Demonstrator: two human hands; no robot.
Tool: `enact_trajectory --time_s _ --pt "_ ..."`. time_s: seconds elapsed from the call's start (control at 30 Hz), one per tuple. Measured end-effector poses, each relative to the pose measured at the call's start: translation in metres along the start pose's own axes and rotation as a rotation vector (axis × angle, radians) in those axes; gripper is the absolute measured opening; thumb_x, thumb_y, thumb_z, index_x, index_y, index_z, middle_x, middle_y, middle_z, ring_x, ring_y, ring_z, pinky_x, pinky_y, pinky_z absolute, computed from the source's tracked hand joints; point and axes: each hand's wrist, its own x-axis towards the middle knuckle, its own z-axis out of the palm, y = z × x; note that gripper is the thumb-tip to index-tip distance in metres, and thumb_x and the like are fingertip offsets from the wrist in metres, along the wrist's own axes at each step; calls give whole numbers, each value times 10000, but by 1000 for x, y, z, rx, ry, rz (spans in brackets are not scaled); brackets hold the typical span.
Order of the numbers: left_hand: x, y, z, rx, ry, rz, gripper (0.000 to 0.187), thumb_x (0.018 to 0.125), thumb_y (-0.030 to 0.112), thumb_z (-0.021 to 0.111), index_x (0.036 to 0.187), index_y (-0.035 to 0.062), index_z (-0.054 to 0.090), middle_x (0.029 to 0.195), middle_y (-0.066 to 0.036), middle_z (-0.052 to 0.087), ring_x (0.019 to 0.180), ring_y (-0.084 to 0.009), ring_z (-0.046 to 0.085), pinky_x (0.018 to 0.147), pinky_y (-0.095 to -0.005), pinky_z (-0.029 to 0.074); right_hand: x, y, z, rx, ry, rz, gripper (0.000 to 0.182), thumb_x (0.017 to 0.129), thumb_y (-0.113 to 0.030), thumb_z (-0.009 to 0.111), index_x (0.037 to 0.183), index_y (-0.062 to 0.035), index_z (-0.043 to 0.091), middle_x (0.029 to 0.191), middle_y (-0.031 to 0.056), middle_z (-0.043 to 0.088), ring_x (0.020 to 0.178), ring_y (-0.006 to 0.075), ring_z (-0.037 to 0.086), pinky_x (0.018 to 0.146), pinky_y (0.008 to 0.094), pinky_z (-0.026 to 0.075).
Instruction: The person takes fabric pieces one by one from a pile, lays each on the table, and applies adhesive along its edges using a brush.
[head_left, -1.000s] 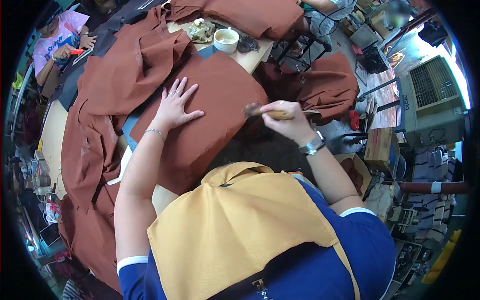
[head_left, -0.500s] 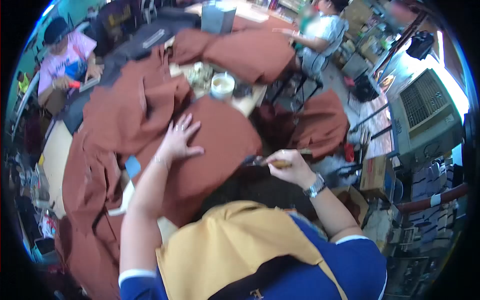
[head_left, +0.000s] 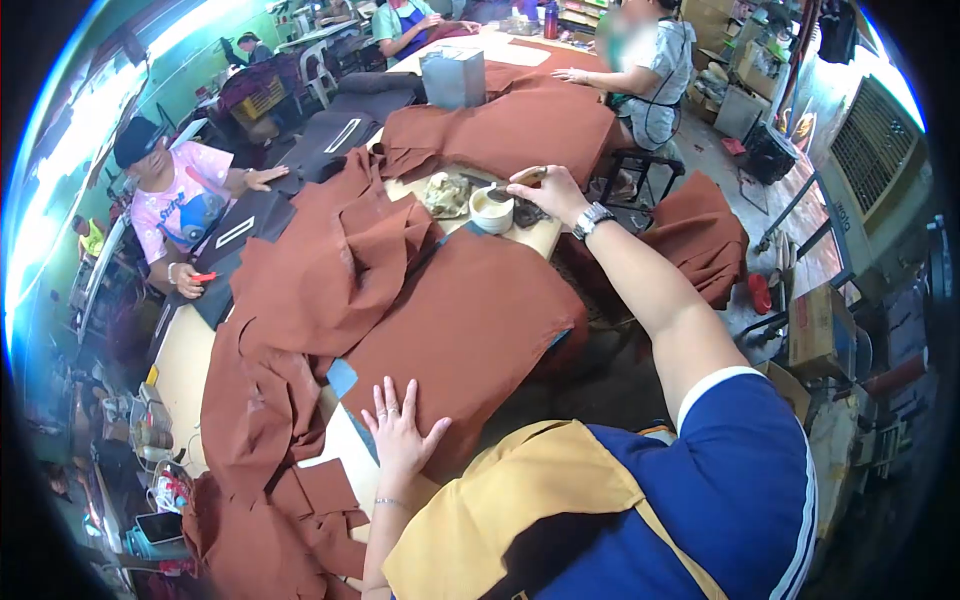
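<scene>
My left hand (head_left: 402, 436) lies with spread fingers on the lower edge of a flat reddish-brown sheet (head_left: 470, 310). Bluish-grey material (head_left: 341, 377) shows at the sheet's left edge. My right hand (head_left: 545, 192) is reached out past the sheet's far edge, closed on a tool with a wooden handle (head_left: 527, 176). The tool's dark end is over the rim of a white tub (head_left: 491, 211) with pale contents. Left of the tub sits a crumpled, cream-coloured lump (head_left: 446, 195).
Rumpled brown material (head_left: 300, 290) covers the table's left side. A grey metal box (head_left: 453, 79) stands farther back. One person (head_left: 185, 205) works at the left with a red tool; another (head_left: 655, 75) sits at the back right. A cardboard box (head_left: 820, 332) is at the right.
My right hand has moved from the sheet's near right edge forward to the tub with the tool. My left hand has shifted back toward me along the sheet. The view has shifted too.
</scene>
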Motion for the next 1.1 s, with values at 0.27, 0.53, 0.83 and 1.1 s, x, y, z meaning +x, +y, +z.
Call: enact_trajectory --time_s 0.27,0.53,0.83,1.1 --pt "7 -6 -2 9 -3 23 902 815 669 651 1533 187 397 1646 -187 191 1518 -406 151 1154 -688 126 21 33 34 -2 -21 112 271 830 -292 794 980 -66 786 940 122 768 887 212 744 845 317 555" --pt "20 -13 -1 -38 33 65 900 791 667 673 1513 186 431 1635 -182 222 1512 -405 163 1154 -693 126 -44 1 1 -265 -75 -193 252 850 -257 781 997 -53 761 878 116 753 807 258 730 742 347 563" --pt "56 -20 2 -13 38 152 903 803 695 637 1525 201 412 1633 -186 229 1511 -401 174 1160 -685 129 -180 -81 -63 776 37 487 317 958 -262 704 1166 -24 680 1010 81 731 842 135 719 695 251 603" --pt "78 -21 13 26 49 189 879 817 714 610 1523 224 422 1642 -173 218 1515 -388 174 1163 -677 134 -243 -91 -65 100 -115 286 200 850 -109 755 1027 -17 745 914 56 753 767 71 681 706 231 547"
